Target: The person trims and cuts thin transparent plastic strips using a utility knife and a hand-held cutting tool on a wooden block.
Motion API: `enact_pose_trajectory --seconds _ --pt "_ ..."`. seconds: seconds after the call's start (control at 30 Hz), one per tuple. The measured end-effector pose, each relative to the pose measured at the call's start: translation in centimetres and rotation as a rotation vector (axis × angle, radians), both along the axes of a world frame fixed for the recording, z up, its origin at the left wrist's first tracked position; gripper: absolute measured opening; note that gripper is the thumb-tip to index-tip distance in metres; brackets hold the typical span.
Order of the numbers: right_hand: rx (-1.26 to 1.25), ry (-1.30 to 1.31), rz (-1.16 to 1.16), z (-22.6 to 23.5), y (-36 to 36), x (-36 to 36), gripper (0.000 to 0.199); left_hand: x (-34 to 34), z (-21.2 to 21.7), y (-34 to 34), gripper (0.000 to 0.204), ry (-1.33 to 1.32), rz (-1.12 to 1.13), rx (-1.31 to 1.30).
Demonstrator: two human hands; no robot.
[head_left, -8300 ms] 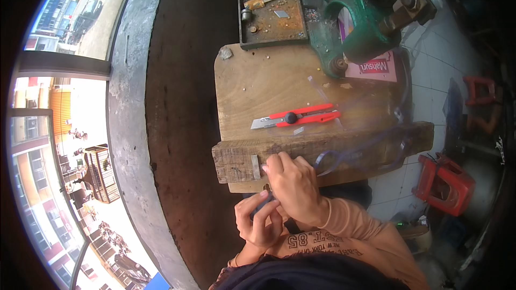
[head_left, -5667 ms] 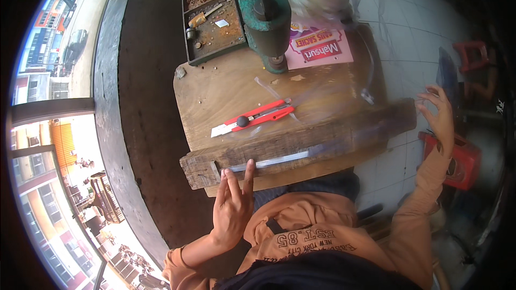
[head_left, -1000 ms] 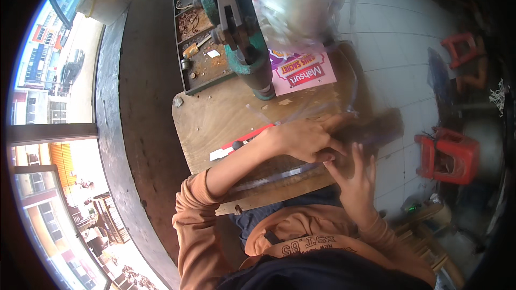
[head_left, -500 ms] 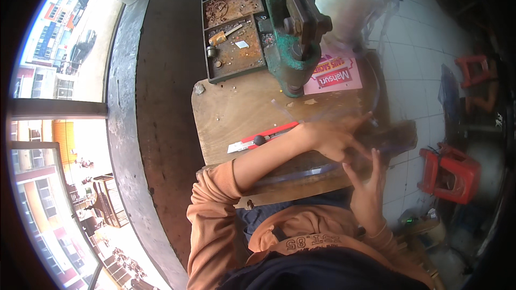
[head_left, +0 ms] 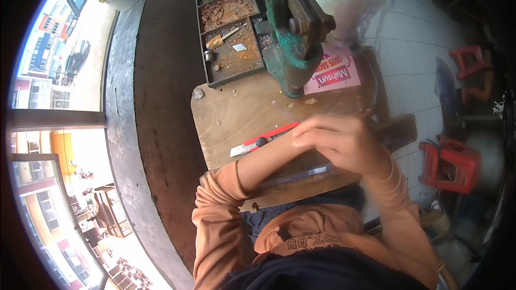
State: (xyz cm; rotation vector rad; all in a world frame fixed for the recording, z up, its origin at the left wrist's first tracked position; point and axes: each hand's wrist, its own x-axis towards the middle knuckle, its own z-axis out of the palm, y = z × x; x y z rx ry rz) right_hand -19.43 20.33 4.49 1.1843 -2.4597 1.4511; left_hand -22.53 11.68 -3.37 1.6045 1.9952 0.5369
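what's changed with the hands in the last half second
The right hand moved up and left, from beside the left hand to over it, mostly hiding it; any grip is hidden. The red cutter stayed on the board, partly behind the left forearm.

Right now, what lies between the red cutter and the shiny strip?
The person's left forearm crosses between the red cutter and the shiny strip, as the head view shows.

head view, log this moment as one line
right hand: covers most of left hand; grips: hidden; red cutter: on table, partly behind left forearm; clear strip: near hands
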Motion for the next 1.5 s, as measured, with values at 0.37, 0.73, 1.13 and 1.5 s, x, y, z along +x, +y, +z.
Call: enact_pose_trajectory --seconds 0.37,0.73,1.13,1.5 --pt "0.844 0.009 0.538 -5.9 -9.7 -6.6 0.019 1.0 -0.6 -1.6 0.055 -0.036 0.009 0.065" --pt "0.382 -0.077 0.33 -4.9 -8.4 -5.7 0.037 0.8 -0.9 -1.5 0.056 -0.104 -0.006 0.098" --pt "0.111 -0.372 -0.729 1.0 6.6 9.3 0.03 -0.9 -0.2 0.0 0.054 -0.161 -0.075 0.113" --pt "0.564 -0.443 -0.784 -4.2 6.7 16.7 0.027 -2.4 -0.5 1.2 0.051 -0.281 -0.212 0.067"
